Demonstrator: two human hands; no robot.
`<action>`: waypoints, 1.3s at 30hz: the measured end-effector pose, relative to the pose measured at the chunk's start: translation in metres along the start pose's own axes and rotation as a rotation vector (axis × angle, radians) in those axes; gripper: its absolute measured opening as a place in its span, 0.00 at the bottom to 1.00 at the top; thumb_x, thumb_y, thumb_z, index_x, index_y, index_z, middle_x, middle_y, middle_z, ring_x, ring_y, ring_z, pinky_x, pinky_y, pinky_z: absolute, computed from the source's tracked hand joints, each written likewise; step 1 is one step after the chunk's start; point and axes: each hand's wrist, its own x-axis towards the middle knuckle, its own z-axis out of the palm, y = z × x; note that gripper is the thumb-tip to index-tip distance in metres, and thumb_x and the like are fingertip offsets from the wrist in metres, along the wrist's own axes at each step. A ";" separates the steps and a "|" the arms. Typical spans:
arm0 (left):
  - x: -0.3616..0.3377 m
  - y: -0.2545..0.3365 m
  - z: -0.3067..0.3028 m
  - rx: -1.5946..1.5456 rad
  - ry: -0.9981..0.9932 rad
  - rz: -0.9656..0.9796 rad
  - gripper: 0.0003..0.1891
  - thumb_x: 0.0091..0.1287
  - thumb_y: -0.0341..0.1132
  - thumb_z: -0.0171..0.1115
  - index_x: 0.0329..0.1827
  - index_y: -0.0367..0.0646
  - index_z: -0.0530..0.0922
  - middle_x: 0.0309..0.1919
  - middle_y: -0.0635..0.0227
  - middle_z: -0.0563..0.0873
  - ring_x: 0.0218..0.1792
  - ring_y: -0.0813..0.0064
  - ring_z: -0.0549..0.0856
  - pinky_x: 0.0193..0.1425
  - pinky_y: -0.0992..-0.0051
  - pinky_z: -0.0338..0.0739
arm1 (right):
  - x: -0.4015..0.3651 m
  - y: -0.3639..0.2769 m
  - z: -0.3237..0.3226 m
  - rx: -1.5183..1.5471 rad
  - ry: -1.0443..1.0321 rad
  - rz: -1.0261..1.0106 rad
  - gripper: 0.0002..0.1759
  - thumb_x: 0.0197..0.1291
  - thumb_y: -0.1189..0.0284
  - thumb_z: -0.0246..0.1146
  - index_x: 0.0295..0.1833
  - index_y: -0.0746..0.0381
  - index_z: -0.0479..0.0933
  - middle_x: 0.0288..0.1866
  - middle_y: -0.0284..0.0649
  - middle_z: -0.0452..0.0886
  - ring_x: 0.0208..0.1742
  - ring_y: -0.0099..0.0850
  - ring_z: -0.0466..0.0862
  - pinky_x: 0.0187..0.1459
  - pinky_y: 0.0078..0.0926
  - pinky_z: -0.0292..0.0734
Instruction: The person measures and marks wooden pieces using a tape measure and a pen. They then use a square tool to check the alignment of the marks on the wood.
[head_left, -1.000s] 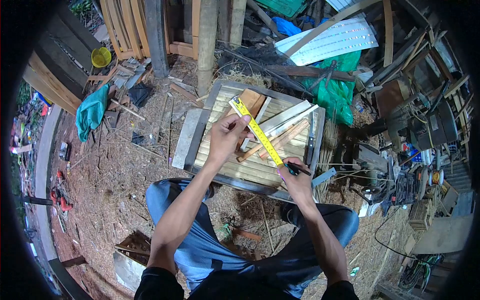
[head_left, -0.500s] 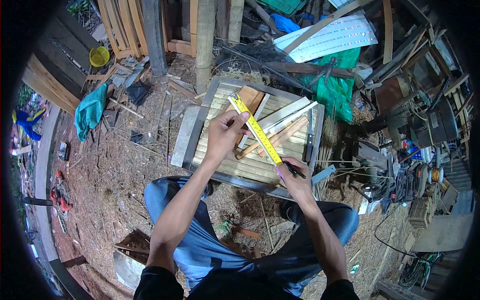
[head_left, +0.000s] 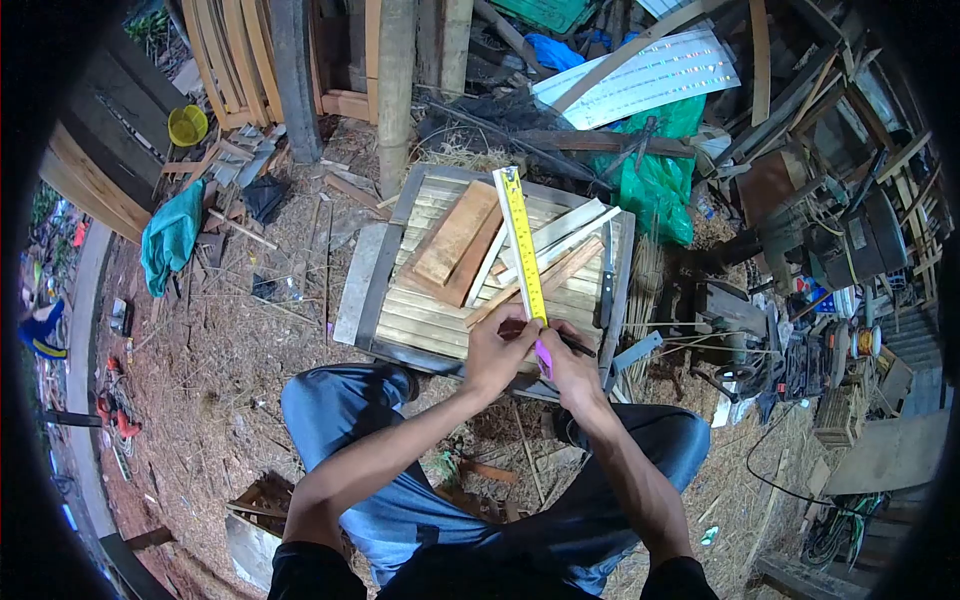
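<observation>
A yellow tape measure [head_left: 525, 245] is drawn out along a pale wood strip [head_left: 503, 200], both pointing away from me over the slatted table [head_left: 425, 320]. My left hand [head_left: 497, 350] grips the near end of the strip and tape. Beside it my right hand [head_left: 570, 362] is closed on the purple tape case [head_left: 543, 360], with a dark pen-like tool [head_left: 577, 346] between its fingers. Brown wood blocks [head_left: 457, 235] lie on the slats to the left. Pale strips [head_left: 570, 228] and a black-handled knife [head_left: 607, 285] lie to the right.
Green plastic [head_left: 655, 190] and a white corrugated sheet [head_left: 650, 75] are behind the table. A teal cloth [head_left: 170, 235] and a yellow basket [head_left: 187, 125] lie at the left. Tools and scrap crowd the right. Someone's blue-clothed body part [head_left: 42, 330] shows at the far left.
My left hand has moved from the tape's far end down beside my right hand. The tape now points more straight ahead, along a pale strip. The brown blocks are uncovered.
</observation>
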 end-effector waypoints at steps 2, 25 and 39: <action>-0.005 0.010 0.006 -0.177 0.086 -0.311 0.07 0.66 0.29 0.66 0.43 0.36 0.81 0.32 0.68 0.85 0.31 0.83 0.81 0.35 0.81 0.78 | 0.002 0.009 -0.001 0.046 0.010 -0.013 0.13 0.64 0.67 0.64 0.48 0.63 0.76 0.33 0.29 0.75 0.33 0.18 0.73 0.35 0.17 0.69; 0.016 0.022 -0.026 -0.056 -0.136 -0.198 0.09 0.73 0.33 0.58 0.42 0.35 0.82 0.31 0.72 0.85 0.33 0.86 0.81 0.38 0.82 0.74 | -0.015 -0.048 -0.021 -0.195 -0.056 -0.521 0.23 0.75 0.58 0.51 0.60 0.67 0.72 0.53 0.44 0.82 0.51 0.29 0.82 0.50 0.27 0.78; -0.014 0.074 -0.036 -0.028 -0.608 -0.524 0.11 0.71 0.32 0.60 0.47 0.31 0.80 0.32 0.67 0.84 0.31 0.79 0.85 0.39 0.79 0.79 | -0.020 -0.067 -0.041 0.070 -0.178 -0.319 0.18 0.63 0.70 0.67 0.53 0.70 0.76 0.47 0.44 0.83 0.47 0.30 0.85 0.47 0.31 0.86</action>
